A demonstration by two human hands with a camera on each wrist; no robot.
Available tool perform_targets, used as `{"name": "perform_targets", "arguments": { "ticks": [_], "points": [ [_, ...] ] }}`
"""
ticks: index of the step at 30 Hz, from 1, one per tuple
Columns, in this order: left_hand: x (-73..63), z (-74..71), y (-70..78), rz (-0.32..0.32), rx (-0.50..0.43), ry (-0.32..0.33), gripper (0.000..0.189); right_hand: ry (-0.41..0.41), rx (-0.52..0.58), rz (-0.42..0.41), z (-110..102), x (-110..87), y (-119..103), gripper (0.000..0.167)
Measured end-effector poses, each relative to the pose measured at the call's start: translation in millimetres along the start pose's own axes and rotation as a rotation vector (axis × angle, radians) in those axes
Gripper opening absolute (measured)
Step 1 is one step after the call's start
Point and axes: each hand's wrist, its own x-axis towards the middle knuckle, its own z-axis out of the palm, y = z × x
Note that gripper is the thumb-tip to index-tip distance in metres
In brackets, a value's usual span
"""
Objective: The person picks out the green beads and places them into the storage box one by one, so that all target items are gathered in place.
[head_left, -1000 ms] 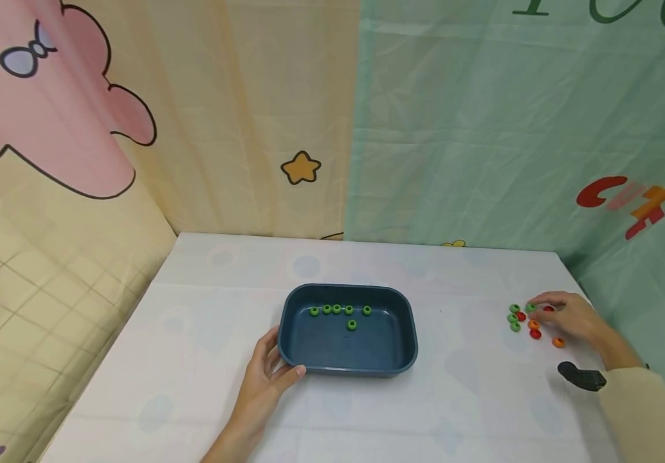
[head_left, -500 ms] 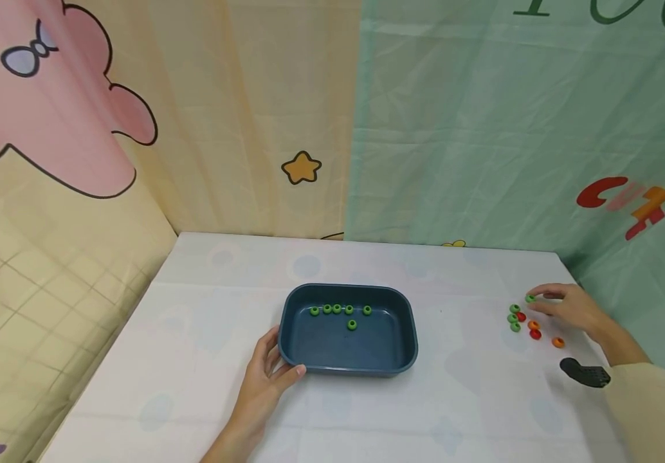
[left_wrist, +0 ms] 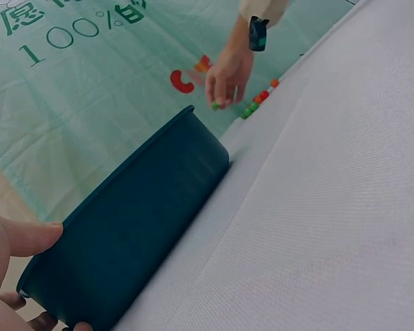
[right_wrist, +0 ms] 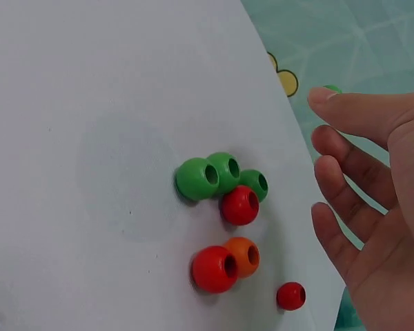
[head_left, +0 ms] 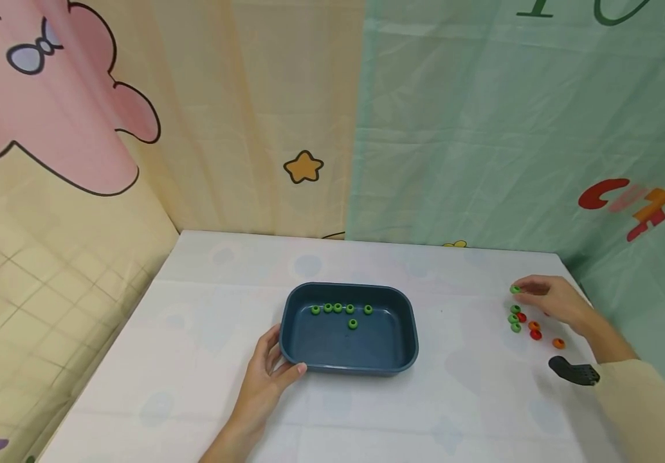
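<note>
Here we see the right hand (head_left: pixel 555 299), raised, pinching a green bead (head_left: pixel 515 289). The left hand (head_left: pixel 262 381) grips a tray (head_left: pixel 344 350) (thumb (head_left: pixel 293 374) at the rim (head_left: pixel 346 370)).

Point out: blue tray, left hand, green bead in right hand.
Blue tray (head_left: pixel 346 351), head view, bare inside floor.
Left hand (head_left: pixel 265 378), head view, middle of the hand.
Held green bead (head_left: pixel 514 290), head view, visible side.

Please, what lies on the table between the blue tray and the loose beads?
The head view shows only faintly spotted white cloth and a tiny dark speck between the blue tray and the loose beads.
</note>
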Motion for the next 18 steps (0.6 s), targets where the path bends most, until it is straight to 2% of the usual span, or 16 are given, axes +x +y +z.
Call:
{"name": "perform_targets", "arguments": {
  "ticks": [10,18],
  "points": [
    [-0.8,0.6,0.6,-0.012,0.003,0.005,0.09,-0.031,0.011,-0.058,11,13.5,-27,0.045],
    [-0.7,0.9,1.3,-0.013,0.001,0.002,0.09,-0.088,0.017,-0.144,20,21.3,-51,0.029]
  ]
}}
